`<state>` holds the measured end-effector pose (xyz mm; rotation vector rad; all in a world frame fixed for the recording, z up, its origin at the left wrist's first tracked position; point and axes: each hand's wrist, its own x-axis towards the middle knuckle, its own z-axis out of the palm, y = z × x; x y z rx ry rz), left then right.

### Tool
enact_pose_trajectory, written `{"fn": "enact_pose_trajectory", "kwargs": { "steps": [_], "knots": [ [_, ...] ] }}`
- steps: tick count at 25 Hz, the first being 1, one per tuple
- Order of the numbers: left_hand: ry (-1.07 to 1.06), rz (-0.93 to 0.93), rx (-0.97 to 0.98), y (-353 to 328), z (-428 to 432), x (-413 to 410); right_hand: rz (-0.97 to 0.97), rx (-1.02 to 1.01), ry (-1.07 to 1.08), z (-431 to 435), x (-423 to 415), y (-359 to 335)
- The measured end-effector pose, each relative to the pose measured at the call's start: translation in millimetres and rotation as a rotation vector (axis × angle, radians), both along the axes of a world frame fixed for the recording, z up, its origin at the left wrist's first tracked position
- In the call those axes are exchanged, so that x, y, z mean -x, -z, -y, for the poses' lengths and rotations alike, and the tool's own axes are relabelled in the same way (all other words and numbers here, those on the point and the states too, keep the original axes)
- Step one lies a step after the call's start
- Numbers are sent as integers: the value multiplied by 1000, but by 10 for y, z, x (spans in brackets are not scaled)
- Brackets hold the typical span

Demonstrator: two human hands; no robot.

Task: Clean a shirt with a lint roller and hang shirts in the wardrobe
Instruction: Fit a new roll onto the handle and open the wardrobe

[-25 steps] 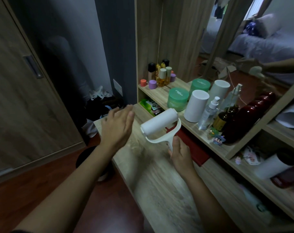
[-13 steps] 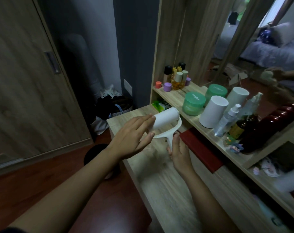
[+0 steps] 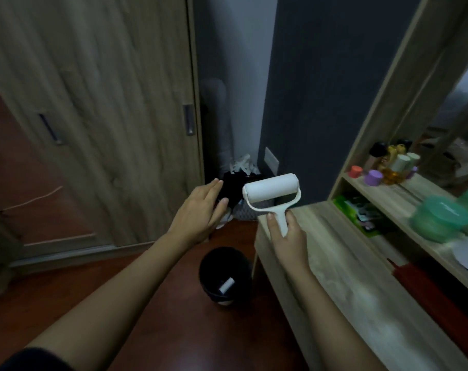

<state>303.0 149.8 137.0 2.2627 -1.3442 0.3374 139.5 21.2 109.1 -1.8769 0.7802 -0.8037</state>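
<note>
My right hand point(image 3: 287, 236) grips the handle of a white lint roller point(image 3: 270, 188), holding it upright above the near corner of the wooden dressing table point(image 3: 342, 263). To the left of the roll, not touching it, is my left hand point(image 3: 198, 214), fingers extended and holding nothing. The wardrobe point(image 3: 93, 108) with wooden sliding doors and dark recessed handles fills the left of the view, doors closed. No shirt is in view.
A black waste bin point(image 3: 224, 277) with a white scrap inside stands on the red-brown floor beside the table. Bags and dark clutter point(image 3: 240, 175) fill the corner by the wall. Shelves on the right carry green jars point(image 3: 438, 220) and small bottles point(image 3: 388, 164).
The view has swung left toward the wardrobe. My left hand has come off the roll and moved left. The roller has moved to above the table's corner.
</note>
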Motion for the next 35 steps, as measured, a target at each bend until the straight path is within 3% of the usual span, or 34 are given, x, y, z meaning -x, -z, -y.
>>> {"fn": "enact_pose_trajectory", "kwargs": {
  "steps": [11,16,23,32,35],
  "knots": [
    [-38,109,-245,147,-61,-1903,26,34,-44,61,-1894,-118],
    [47,336,-423,425,581,-3241,41,22,-11,667,-3066,42],
    [270,574,-576,301,1748,-4829,24,21,96,1604,-4436,-61],
    [536,851,-646,292,2311,-5577,23,49,155,2022,-5002,-107],
    [534,947,-672,287,2268,-5663,33,49,159,1970,-5130,-118]
  ]
}}
